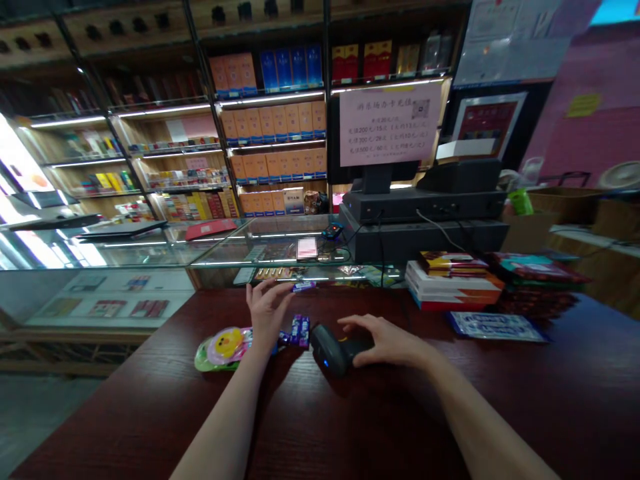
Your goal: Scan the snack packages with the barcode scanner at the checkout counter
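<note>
Scanner (327, 352) lies below frame centre, handle (357, 347) extending right towards your nearer right hand (384, 339), fingers parted; your left hand (267, 311) pinches a purple packet (305, 287).

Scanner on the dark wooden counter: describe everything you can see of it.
The scanner is dark grey to black and looks like plastic. Its bulky, rounded head shows a lit blue light near the lower edge and a small yellow patch beside the handle. It lies on the counter, head just right of some small purple packets, handle pointing toward the right hand. Thumb and fingers spread around the handle; whether they touch it is unclear.
</note>
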`<state>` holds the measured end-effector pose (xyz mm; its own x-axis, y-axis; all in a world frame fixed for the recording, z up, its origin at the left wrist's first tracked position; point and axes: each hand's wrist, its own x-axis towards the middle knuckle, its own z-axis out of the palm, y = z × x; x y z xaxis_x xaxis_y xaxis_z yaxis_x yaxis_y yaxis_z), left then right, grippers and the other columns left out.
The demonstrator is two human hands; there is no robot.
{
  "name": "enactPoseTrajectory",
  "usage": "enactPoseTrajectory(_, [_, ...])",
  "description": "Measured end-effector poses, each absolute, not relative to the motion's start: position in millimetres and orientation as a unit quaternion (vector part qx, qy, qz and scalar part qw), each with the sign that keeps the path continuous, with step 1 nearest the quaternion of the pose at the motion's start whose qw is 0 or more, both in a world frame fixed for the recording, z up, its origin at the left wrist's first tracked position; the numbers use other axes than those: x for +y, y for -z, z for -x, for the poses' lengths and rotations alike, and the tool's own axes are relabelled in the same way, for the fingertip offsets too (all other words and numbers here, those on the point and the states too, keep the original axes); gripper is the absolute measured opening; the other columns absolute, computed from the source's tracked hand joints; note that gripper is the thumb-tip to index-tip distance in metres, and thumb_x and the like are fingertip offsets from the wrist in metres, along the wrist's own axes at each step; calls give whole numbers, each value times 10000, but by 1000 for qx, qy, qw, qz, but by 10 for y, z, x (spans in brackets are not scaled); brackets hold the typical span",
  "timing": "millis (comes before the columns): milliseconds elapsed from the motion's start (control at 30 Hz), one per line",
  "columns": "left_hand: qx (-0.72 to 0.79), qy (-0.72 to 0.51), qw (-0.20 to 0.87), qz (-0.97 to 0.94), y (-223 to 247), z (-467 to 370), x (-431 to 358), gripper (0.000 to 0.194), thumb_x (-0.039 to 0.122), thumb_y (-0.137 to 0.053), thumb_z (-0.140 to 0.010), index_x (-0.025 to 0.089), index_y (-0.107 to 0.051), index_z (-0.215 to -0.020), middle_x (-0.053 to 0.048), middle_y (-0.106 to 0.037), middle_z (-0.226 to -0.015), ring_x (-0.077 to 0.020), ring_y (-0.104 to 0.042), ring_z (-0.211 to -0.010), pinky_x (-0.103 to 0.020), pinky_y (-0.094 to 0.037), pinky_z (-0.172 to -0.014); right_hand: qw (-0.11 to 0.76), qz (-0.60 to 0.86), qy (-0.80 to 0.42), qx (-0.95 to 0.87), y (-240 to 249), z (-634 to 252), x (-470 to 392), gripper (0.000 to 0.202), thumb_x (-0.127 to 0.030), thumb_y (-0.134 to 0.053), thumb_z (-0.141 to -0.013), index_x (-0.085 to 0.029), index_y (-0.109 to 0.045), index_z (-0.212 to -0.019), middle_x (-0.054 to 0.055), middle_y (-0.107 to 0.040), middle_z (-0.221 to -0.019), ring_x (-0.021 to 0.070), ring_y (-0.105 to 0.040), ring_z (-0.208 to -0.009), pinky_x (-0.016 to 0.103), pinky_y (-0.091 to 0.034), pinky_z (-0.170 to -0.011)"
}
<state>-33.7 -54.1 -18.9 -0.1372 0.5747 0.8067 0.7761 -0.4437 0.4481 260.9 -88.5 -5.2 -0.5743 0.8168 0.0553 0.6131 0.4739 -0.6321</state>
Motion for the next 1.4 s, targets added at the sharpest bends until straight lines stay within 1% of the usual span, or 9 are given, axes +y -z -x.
enactPoseTrajectory(67, [-521,556,118,637,191,376,-537,191,334,-699,-855,317,-738,-1041,-20,-697,-1076,-219,-600,-1163,-573,-117,-1224,147,429,-278,-847,88,-2605,-890,830,-313,-856,-621,-346,-545,-1390,32,-671,-1232,282,-599,-1126,405,-437,-982])
enactPoseTrajectory(133, [-524,564,136,624,194,406,-537,193,338,-690,-864,315,-732,-1051,-17,-705,-1085,-219,-595,-1168,-572,-106,-1224,132,430,-255,-856,124,-2586,-888,809,-285,-847,-596,-317,-572,-1357,38,-667,-1190,277,-602,-1095,382,-442,-947])
enactPoseTrajectory(300, [-532,577,154,601,184,435,-559,193,344,-672,-879,320,-729,-1061,-17,-715,-1076,-225,-594,-1161,-571,-127,-1217,140,415,-233,-868,138,-2534,-903,600,-238,-760,-641,-302,-632,-1223,15,-679,-1084,244,-623,-1004,339,-436,-878])
enactPoseTrajectory(433, [-532,577,148,602,159,421,-583,194,325,-663,-879,320,-725,-1063,-18,-714,-1073,-222,-595,-1164,-563,-143,-1221,165,400,-218,-875,120,-2522,-904,463,-206,-687,-677,-288,-662,-1131,5,-699,-1054,231,-642,-974,342,-433,-891])
enactPoseTrajectory(667, [-528,578,130,608,182,412,-546,231,357,-671,-872,309,-715,-1093,-30,-684,-1129,-210,-599,-1161,-562,-134,-1223,251,375,-163,-877,-45,-2462,-941,474,-225,-665,-751,-281,-638,-1220,49,-704,-1153,258,-622,-1086,400,-414,-989])
enactPoseTrajectory(900, [-520,577,120,618,196,412,-531,297,374,-685,-866,294,-655,-1151,-19,-728,-1098,-208,-605,-1149,-565,-119,-1222,296,354,-140,-876,-126,-2421,-995,439,-215,-678,-762,-278,-647,-1195,53,-705,-1111,260,-615,-1077,423,-412,-997])
enactPoseTrajectory(1100, [-524,570,121,621,175,392,-548,308,363,-693,-860,287,-627,-1151,-17,-753,-1058,-222,-618,-1135,-574,-143,-1214,291,351,-155,-876,-126,-2412,-1008,412,-218,-676,-760,-288,-660,-1165,53,-705,-1089,270,-609,-1069,430,-420,-990])
enactPoseTrajectory(1300, [-528,573,103,618,196,394,-529,234,359,-689,-861,285,-666,-1082,-19,-731,-1136,-213,-619,-1134,-558,-132,-1225,280,353,-167,-877,-126,-2416,-1006,409,-205,-692,-753,-282,-659,-1153,47,-697,-1089,263,-603,-1066,421,-420,-989])
enactPoseTrajectory(1400, [-524,576,105,619,193,400,-535,280,363,-690,-860,288,-644,-1126,-11,-742,-1103,-209,-613,-1137,-555,-142,-1222,274,353,-172,-878,-132,-2410,-1009,399,-206,-698,-753,-278,-663,-1144,46,-697,-1096,261,-603,-1068,418,-416,-989])
